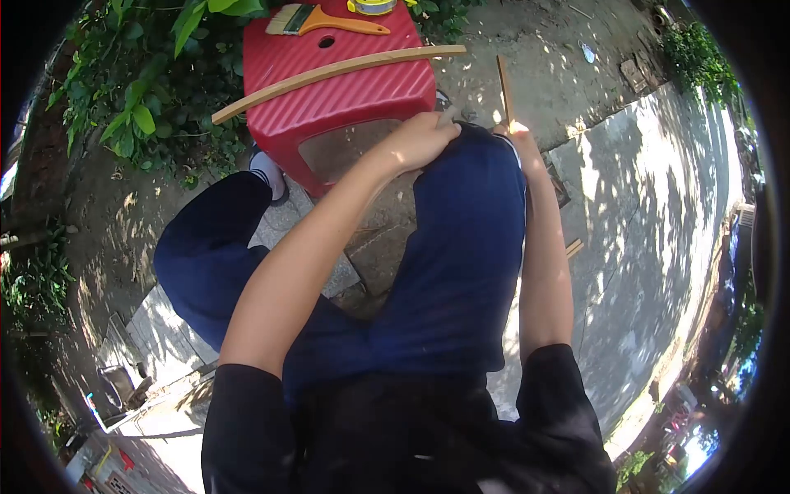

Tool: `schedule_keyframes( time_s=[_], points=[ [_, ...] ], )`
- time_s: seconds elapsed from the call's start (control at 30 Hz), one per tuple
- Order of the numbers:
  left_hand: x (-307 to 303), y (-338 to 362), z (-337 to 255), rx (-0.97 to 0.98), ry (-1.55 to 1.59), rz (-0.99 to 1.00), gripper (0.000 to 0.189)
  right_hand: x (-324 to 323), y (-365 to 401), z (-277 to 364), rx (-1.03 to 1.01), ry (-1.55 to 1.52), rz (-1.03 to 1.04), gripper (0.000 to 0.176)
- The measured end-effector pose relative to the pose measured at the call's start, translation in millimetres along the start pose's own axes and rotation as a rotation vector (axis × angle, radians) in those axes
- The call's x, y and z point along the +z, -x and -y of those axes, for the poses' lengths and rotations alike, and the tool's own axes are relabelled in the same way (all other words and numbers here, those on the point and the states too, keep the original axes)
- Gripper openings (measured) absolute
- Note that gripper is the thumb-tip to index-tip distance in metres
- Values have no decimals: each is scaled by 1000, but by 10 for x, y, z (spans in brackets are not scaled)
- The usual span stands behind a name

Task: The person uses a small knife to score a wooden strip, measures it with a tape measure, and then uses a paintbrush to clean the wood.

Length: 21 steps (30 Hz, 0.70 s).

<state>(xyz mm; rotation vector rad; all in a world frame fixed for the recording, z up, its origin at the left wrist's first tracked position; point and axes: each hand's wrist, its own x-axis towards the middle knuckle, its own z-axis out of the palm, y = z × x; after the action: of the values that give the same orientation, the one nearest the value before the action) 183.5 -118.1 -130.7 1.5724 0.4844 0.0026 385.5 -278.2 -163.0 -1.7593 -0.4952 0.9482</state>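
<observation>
My left hand [424, 138] rests at my bent right knee, its fingers closed around a small greyish piece I cannot make out. Just beyond the knee, on its outer side, my right hand [520, 138] grips the near end of a narrow wooden strip [505, 86], which points away from me. Part of that hand is hidden behind the trouser leg. In front of me is a red plastic stool [346, 103] with a ribbed top. A longer wooden strip [337, 71] lies across it, sticking out past both sides.
On the stool top are a paintbrush [341, 24] with an orange handle and a yellow tape measure [372, 6]. Leafy plants [140, 82] crowd the stool's left side. Another wooden piece [574, 248] lies by my right forearm, on sunlit concrete paving [634, 214].
</observation>
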Motion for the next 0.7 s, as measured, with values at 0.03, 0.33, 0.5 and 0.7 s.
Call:
schedule_keyframes(
  time_s=[0.03, 0.33, 0.5, 0.7],
  points=[
    [49, -41, -37, -23, -79, -66, 52, 9, -11, 14, -63, -39, -15, 4],
    [327, -528, 35, -138, -47, -247, 52, -41, -229, -384, 28, -156, -114, 18],
    [645, -386, 898, -241, 213, -469, 47, 32, -285, -822, 148, -299, -234, 21],
    [729, -479, 1531, -472, 899, -259, 38, 109, -291, -1113, 203, -375, -330, 24]
  ],
)
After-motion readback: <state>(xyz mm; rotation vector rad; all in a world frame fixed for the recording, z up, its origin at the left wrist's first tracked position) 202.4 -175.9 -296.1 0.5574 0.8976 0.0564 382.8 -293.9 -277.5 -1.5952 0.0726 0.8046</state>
